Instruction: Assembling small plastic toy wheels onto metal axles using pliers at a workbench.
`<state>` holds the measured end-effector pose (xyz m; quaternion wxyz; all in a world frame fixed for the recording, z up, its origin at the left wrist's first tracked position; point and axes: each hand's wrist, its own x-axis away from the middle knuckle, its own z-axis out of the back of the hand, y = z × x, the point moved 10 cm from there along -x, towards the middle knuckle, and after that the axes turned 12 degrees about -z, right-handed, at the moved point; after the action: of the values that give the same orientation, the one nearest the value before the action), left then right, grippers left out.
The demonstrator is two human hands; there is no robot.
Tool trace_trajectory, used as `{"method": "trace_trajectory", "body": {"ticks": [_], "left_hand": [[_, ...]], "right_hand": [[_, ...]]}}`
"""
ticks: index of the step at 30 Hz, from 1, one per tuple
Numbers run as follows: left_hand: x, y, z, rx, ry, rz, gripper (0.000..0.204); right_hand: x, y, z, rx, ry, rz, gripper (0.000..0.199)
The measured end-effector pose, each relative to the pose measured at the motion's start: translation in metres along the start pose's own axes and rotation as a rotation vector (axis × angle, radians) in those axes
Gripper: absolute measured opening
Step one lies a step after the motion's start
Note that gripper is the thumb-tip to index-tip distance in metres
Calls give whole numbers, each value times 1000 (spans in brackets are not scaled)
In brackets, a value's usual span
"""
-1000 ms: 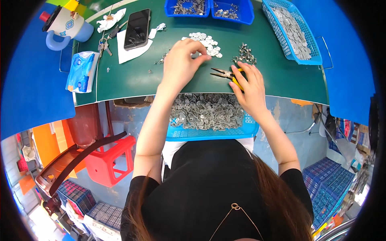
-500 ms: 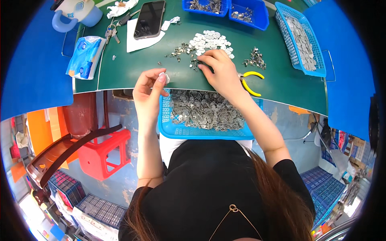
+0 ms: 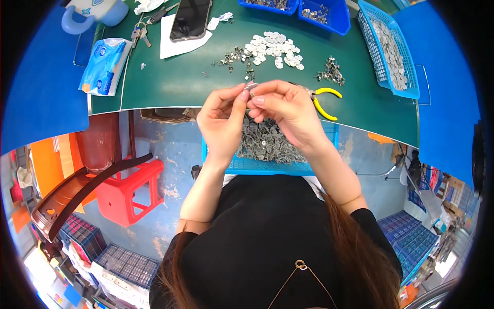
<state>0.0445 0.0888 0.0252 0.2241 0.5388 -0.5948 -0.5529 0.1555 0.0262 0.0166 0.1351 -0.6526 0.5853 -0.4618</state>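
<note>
Piece (image 3: 250, 87), pale, small, pinched at fingertips of left hand (image 3: 225, 114); right hand (image 3: 289, 109) meets it from the right, fingers nearly closed, own hold hidden; both equally near, by front edge of green surface (image 3: 164, 85); long axis too small to tell

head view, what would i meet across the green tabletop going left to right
Blue-and-white tissue pack, bunch of metal keys, black rectangular phone, pile of white flat pieces, small pile of shiny metal pieces, light-blue plastic mesh basket.
</note>
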Motion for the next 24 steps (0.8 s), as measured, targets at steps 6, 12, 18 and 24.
{"method": "trace_trajectory", "body": {"ticks": [6,12,18,24], "left_hand": [[3,1,-9,-38,-76,-42,16],[-1,10,-16,-77,-117,-154,14],[-1,7,-19,-118,-194,-164,15],[-1,6,-21,-98,-159,-138,15]], "right_hand": [[-2,-1,9,-53,16,-17,17],[-2,0,12,-85,3,-59,19],[-1,-1,12,-88,-29,-100,22],[-1,-1,15,-80,-21,-105,25]]}}
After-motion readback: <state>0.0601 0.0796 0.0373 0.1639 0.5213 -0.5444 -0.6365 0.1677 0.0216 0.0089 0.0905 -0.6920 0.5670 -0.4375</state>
